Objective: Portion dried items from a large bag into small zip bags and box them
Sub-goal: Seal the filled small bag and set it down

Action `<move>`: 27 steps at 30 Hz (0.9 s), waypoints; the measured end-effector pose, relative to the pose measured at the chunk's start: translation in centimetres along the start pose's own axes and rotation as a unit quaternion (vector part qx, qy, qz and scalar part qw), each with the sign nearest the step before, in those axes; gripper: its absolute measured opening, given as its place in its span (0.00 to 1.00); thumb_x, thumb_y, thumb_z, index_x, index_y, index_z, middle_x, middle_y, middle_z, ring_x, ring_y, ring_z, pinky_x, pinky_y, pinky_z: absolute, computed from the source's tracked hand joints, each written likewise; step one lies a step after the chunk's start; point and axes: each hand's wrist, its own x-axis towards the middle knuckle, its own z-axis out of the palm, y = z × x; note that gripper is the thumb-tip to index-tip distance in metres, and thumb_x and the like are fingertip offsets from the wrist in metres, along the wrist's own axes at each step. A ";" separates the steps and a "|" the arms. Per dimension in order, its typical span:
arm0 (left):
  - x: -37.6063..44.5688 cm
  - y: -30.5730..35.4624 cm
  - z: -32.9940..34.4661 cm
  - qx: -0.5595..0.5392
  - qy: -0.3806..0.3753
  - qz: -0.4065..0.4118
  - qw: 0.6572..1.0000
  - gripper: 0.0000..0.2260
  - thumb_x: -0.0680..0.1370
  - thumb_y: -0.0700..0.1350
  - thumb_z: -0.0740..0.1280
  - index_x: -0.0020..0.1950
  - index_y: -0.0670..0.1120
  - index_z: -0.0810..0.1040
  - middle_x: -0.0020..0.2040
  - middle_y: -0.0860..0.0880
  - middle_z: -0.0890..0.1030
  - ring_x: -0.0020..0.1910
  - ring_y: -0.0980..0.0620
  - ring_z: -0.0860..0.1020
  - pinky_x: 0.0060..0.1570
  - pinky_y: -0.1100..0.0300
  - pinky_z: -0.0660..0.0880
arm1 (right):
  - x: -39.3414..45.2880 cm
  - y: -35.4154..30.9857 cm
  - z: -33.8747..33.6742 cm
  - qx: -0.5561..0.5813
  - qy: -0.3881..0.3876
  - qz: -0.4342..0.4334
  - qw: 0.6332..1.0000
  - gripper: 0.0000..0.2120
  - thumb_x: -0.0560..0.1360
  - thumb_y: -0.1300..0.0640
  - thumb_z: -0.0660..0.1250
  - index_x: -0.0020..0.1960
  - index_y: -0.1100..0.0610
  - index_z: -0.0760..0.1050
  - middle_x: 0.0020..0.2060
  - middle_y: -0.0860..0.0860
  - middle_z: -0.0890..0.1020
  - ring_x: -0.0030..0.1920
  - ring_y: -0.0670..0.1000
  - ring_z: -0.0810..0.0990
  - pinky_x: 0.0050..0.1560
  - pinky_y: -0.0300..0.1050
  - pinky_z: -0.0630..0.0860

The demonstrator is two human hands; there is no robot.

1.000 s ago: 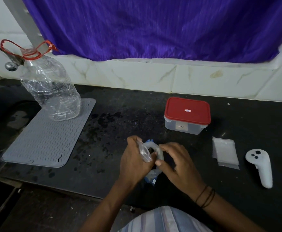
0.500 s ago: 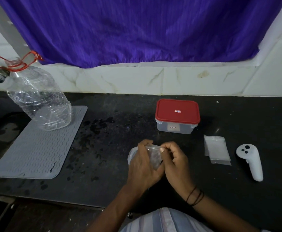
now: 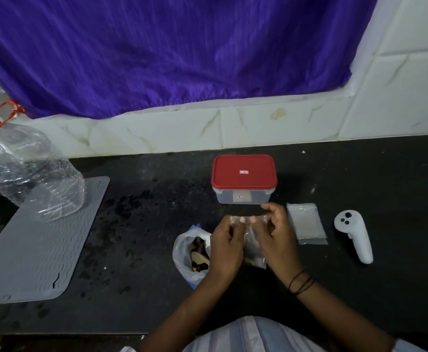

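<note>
My left hand [image 3: 227,246] and my right hand [image 3: 275,237] both pinch the top edge of a small clear zip bag [image 3: 252,240] that holds some dark dried pieces. It hangs between them just above the black counter. To the left of my left hand lies the large plastic bag [image 3: 188,255], open, with dark and tan dried items showing inside. A clear box with a red lid [image 3: 244,177] stands shut just behind my hands. A stack of empty small zip bags [image 3: 306,223] lies to the right.
A white handheld controller [image 3: 354,235] lies at the far right. A grey ribbed mat [image 3: 35,245] covers the left of the counter, with a crumpled clear bottle [image 3: 30,171] on it. A tiled wall and purple curtain [image 3: 169,52] stand behind.
The large bag now lies on the counter, left of my hands. Both hands have moved to the small zip bag's top edge. The view has shifted right.
</note>
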 end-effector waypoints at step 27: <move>10.3 -3.9 5.9 0.314 -0.078 -0.194 0.926 0.07 0.75 0.48 0.66 0.39 0.47 0.79 0.38 0.47 0.84 0.37 0.48 0.84 0.43 0.51 0.84 | 9.0 8.4 -2.9 -0.417 -0.101 0.018 0.903 0.08 0.77 0.57 0.63 0.56 0.55 0.69 0.54 0.52 0.74 0.49 0.54 0.78 0.45 0.48 0.75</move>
